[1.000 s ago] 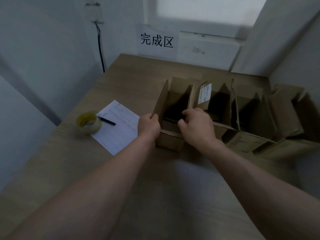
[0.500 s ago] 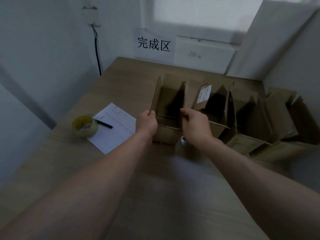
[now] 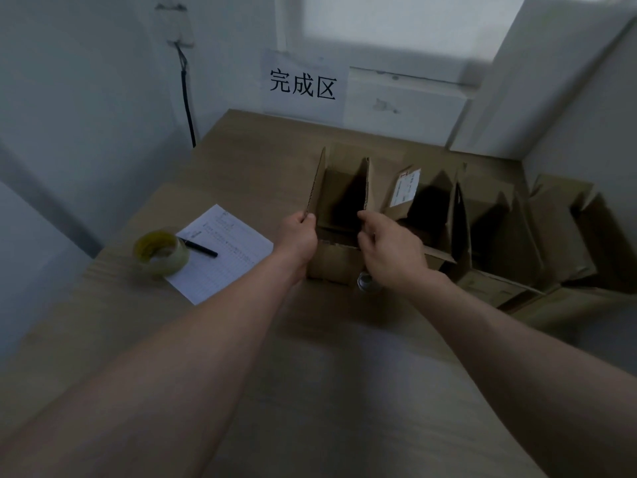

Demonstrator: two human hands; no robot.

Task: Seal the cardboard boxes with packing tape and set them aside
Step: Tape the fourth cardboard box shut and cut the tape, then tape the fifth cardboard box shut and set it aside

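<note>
left hand point(image 3: 299, 236) and right hand point(image 3: 389, 248) pinching the 2 upright flaps of the open brown cardboard box point(image 3: 336, 267); best folded inward evenly, then reach for the yellowish packing tape roll point(image 3: 161, 251) at 9 o'clock.

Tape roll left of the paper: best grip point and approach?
The tape roll lies flat on the table, core hole facing up, pen just beside it. Probably come from above on its left, thumb in the hole, fingers on the outer wall.
</note>
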